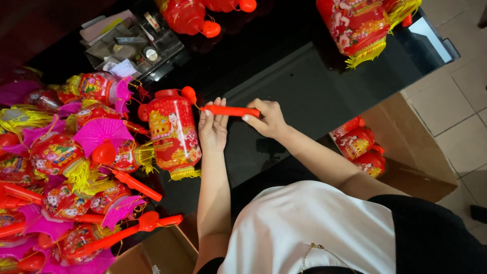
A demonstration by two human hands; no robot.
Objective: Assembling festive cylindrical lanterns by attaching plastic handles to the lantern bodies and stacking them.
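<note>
A red paper lantern (174, 133) with printed figures and a yellow fringe lies on the black glass table (304, 86). My left hand (212, 130) rests flat against its right side, fingers together. My right hand (267, 118) grips the end of a red plastic handle stick (228, 110) that points left toward the lantern's red top knob (188, 94). The stick's tip sits just beside my left fingertips.
A heap of finished red, pink and yellow lanterns (76, 162) with red sticks fills the left. More lanterns (357, 25) stand at the table's far edge. A clear tray of small items (134, 45) sits at the back. An open cardboard box (406, 147) with lanterns stands on the right.
</note>
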